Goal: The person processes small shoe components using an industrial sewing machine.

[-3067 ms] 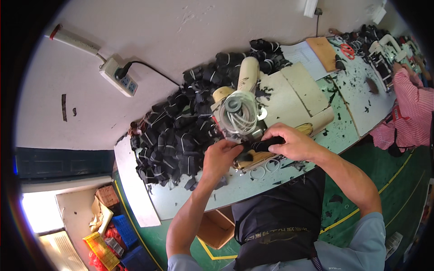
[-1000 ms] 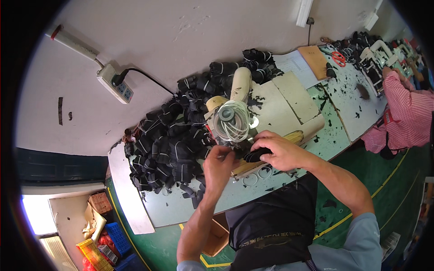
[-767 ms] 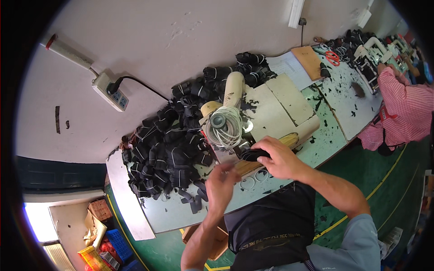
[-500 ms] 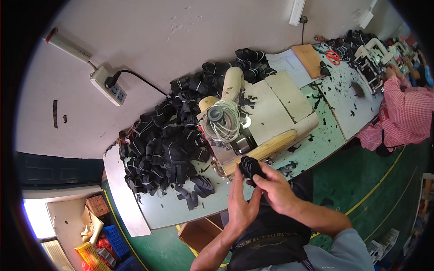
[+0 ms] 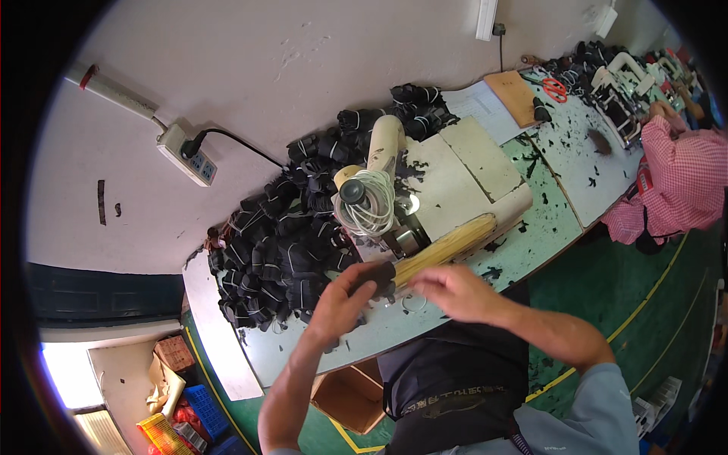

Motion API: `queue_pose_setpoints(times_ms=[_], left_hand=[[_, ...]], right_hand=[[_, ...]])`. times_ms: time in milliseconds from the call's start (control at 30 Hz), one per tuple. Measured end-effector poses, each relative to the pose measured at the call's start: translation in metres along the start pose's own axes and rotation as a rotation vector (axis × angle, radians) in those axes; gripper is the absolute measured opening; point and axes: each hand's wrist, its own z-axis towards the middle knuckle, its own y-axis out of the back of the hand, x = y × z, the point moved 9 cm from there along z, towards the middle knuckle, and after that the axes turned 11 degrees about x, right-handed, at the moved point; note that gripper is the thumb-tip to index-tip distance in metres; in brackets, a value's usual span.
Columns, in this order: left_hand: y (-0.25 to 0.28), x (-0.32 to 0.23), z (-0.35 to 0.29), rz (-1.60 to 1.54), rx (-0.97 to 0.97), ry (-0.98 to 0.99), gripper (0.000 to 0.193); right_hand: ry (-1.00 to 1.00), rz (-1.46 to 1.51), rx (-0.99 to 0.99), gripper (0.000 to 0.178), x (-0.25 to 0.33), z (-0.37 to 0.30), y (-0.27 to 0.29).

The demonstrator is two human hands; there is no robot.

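Observation:
My left hand (image 5: 339, 307) is closed round a stack of black fabric pieces (image 5: 377, 277), held just in front of the sewing machine (image 5: 462, 182). To its right, my right hand (image 5: 456, 294) has its fingers pinched together, apart from the stack. A thin pale band (image 5: 415, 305) hangs as a loop below those fingertips. Beyond my left hand lies a big heap of black bundles (image 5: 299, 258) tied with white bands. Part of the stack is hidden by my left fingers.
A coil of white cord (image 5: 370, 208) hangs on the machine's post. Black scraps litter the table (image 5: 557, 216). Red-handled scissors (image 5: 554, 90) and a brown board (image 5: 512, 98) lie farther right. A co-worker in a pink checked sleeve (image 5: 675, 171) sits at the right. An open cardboard box (image 5: 349, 398) stands below the table.
My hands have moved apart. The left has shifted left with the black stack, while the right has let go of it and now has a loose loop at its fingertips.

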Motion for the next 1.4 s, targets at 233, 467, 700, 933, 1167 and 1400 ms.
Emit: queue_pose_setpoints(times_ms=[233,467,700,933,1167,1400], left_hand=[[0.005,0.02,0.019,-0.057,0.011,0.28,0.034],[0.009,0.027,0.037,0.004,-0.029,0.259,0.03],[0.006,0.024,0.02,-0.061,-0.011,0.274,0.025],[0.004,0.034,0.022,-0.16,-0.012,0.31,0.032],[-0.004,0.02,0.042,0.056,-0.024,0.233,0.032],[-0.002,0.023,0.016,-0.297,0.029,0.189,0.026]], right_hand=[[0.129,-0.573,-0.3,0.018,0.032,0.009,0.052],[0.208,-0.721,-0.443,0.016,0.057,0.02,0.047],[0.167,-0.571,-0.277,0.007,0.033,0.027,0.047],[0.183,-0.599,-0.363,0.018,0.044,0.02,0.05],[0.135,-0.748,-0.288,0.022,0.037,0.042,0.04],[0.096,-0.388,-0.35,0.012,0.023,0.019,0.068]])
